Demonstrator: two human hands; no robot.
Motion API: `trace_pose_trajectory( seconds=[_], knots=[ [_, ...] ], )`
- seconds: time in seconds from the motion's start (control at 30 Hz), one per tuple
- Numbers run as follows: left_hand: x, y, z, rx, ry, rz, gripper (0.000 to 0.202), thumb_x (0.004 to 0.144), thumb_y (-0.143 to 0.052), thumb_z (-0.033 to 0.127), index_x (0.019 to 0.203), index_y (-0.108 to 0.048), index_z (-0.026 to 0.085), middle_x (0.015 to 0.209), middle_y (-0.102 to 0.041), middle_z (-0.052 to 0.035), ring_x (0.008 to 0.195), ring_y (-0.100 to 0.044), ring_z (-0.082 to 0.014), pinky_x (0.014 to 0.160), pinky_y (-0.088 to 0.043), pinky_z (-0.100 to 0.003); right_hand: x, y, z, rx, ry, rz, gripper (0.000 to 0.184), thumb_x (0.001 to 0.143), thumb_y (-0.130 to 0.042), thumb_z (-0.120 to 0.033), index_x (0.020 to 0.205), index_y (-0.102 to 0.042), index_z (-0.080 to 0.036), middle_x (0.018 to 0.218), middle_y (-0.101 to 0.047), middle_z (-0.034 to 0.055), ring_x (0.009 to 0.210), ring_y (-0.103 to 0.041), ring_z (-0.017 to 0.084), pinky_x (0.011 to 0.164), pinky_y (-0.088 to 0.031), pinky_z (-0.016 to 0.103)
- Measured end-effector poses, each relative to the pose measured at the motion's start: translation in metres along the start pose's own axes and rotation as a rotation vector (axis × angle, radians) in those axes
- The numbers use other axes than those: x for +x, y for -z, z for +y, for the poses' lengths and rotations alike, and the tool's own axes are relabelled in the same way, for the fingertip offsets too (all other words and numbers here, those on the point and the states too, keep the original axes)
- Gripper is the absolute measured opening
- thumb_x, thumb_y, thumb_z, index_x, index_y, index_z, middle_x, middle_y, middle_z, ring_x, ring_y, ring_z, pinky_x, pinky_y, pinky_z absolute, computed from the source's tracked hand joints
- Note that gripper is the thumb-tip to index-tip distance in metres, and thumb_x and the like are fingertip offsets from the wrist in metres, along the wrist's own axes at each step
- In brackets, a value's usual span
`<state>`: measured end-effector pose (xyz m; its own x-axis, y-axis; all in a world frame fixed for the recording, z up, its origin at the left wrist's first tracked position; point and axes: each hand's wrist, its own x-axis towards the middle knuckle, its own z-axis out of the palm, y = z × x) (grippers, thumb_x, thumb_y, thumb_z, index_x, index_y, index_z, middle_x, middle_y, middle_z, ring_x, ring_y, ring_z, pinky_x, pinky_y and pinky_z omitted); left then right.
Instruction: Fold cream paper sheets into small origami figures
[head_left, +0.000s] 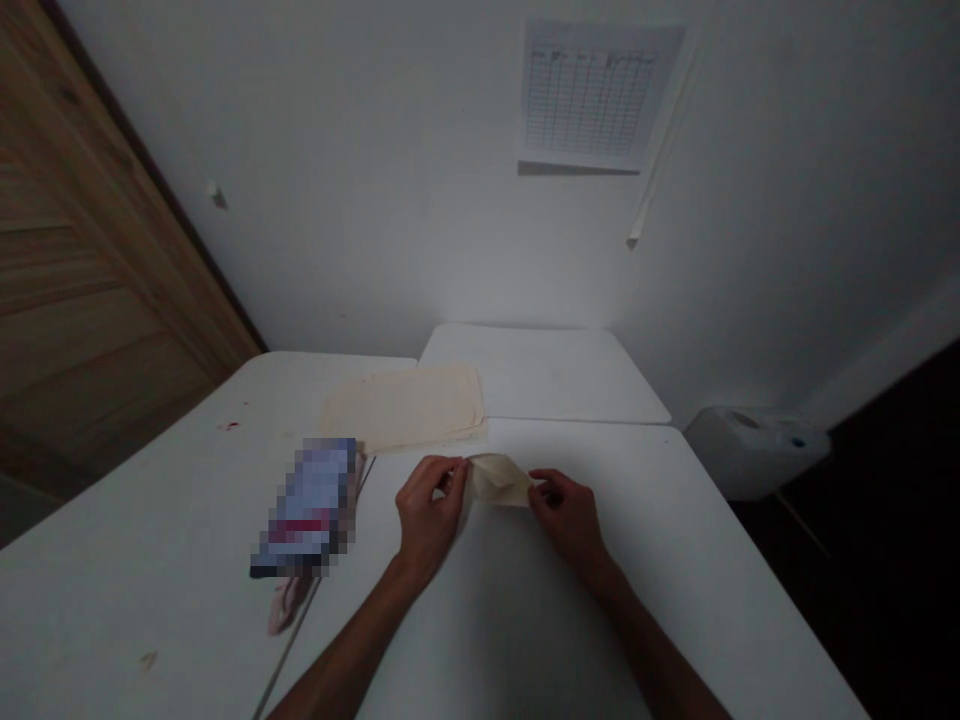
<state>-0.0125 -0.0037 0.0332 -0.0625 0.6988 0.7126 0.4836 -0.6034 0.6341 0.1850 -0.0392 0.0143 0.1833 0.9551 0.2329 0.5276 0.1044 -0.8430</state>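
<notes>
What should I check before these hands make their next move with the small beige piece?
1. Left hand gripping the beige piece at its left side: ok.
2. Right hand gripping its right side: ok.
3. Beige piece lying flat: not ok, its middle bulges.
4. Stacked tan sheets apart from both hands: ok.
5. Pixelated blue item identified: cannot tell, its details are masked.
</notes>
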Motion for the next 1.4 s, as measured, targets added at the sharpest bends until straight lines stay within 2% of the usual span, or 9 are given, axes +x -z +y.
trace_pose_trajectory(
  seconds=[0.1,0.23,0.47,0.63,0.8,1.13,1.27,1.4],
  knots=[
    [-0.002,-0.001,-0.001,0.025,-0.047,-0.046,0.012,0.087,-0.060,0.026,0.080,-0.067,0.018,0.071,-0.063,-0.0017,0.060,-0.054,-0.0118,0.056,-0.044,-0.023,0.001,0.002,0.001,-0.059,-0.024,0.064,0.022,0.079,-0.059,-0.032,0.093,-0.071,-0.020,0.071,-0.072,0.0011,0.059,-0.065,0.016,0.061,-0.050,0.026],
    [-0.007,-0.003,-0.004,0.134,-0.049,-0.136,0.021,0.090,-0.054,0.031,0.079,-0.066,0.018,0.071,-0.064,-0.0025,0.061,-0.055,-0.0128,0.059,-0.043,-0.023,0.001,0.004,0.002,-0.172,0.019,0.144,0.022,0.081,-0.056,-0.035,0.081,-0.073,-0.021,0.072,-0.071,0.0025,0.061,-0.064,0.017,0.064,-0.048,0.027],
    [-0.006,-0.002,-0.003,0.574,0.140,-0.411,0.040,0.095,-0.039,0.043,0.079,-0.067,0.019,0.069,-0.065,-0.0040,0.065,-0.058,-0.0171,0.059,-0.035,-0.026,0.002,0.007,0.001,-0.253,0.114,0.205,0.023,0.083,-0.053,-0.033,0.081,-0.071,-0.020,0.071,-0.070,0.0034,0.059,-0.059,0.016,0.063,-0.045,0.028],
    [-0.003,-0.001,0.001,0.711,0.185,-0.556,0.047,0.096,-0.034,0.047,0.072,-0.064,0.020,0.070,-0.066,-0.0055,0.065,-0.059,-0.0189,0.055,-0.028,-0.025,0.003,0.007,0.004,-0.260,0.126,0.204,0.022,0.084,-0.053,-0.031,0.085,-0.071,-0.019,0.072,-0.069,0.0037,0.060,-0.059,0.016,0.064,-0.045,0.027],
    [-0.004,-0.002,0.001,0.741,0.176,-0.597,0.048,0.097,-0.031,0.045,0.074,-0.064,0.019,0.072,-0.067,-0.0062,0.066,-0.060,-0.0192,0.055,-0.027,-0.026,0.004,0.007,0.005,-0.265,0.134,0.175,0.021,0.085,-0.052,-0.029,0.090,-0.070,-0.019,0.075,-0.069,0.0036,0.064,-0.061,0.016,0.067,-0.046,0.026],
    [-0.009,-0.006,-0.002,0.654,0.031,-0.690,0.041,0.097,-0.032,0.037,0.075,-0.062,0.019,0.075,-0.068,-0.0057,0.070,-0.062,-0.0186,0.058,-0.032,-0.026,-0.002,0.006,-0.003,-0.311,0.209,0.068,0.027,0.090,-0.045,-0.026,0.109,-0.063,-0.020,0.075,-0.066,0.0020,0.067,-0.061,0.015,0.066,-0.044,0.024],
    [-0.010,-0.006,-0.003,0.662,0.048,-0.662,0.043,0.097,-0.032,0.039,0.073,-0.063,0.020,0.071,-0.067,-0.0051,0.066,-0.061,-0.0185,0.057,-0.030,-0.026,0.000,0.006,-0.002,-0.284,0.180,0.128,0.028,0.090,-0.047,-0.033,0.107,-0.064,-0.018,0.072,-0.066,0.0024,0.063,-0.060,0.015,0.063,-0.044,0.025],
    [-0.011,-0.006,-0.005,0.667,0.072,-0.631,0.044,0.097,-0.032,0.039,0.073,-0.063,0.020,0.069,-0.067,-0.0046,0.062,-0.060,-0.0180,0.055,-0.028,-0.027,0.003,0.007,0.000,-0.245,0.115,0.180,0.030,0.088,-0.051,-0.040,0.097,-0.070,-0.018,0.071,-0.068,0.0033,0.059,-0.060,0.015,0.060,-0.044,0.025]
  ],
)
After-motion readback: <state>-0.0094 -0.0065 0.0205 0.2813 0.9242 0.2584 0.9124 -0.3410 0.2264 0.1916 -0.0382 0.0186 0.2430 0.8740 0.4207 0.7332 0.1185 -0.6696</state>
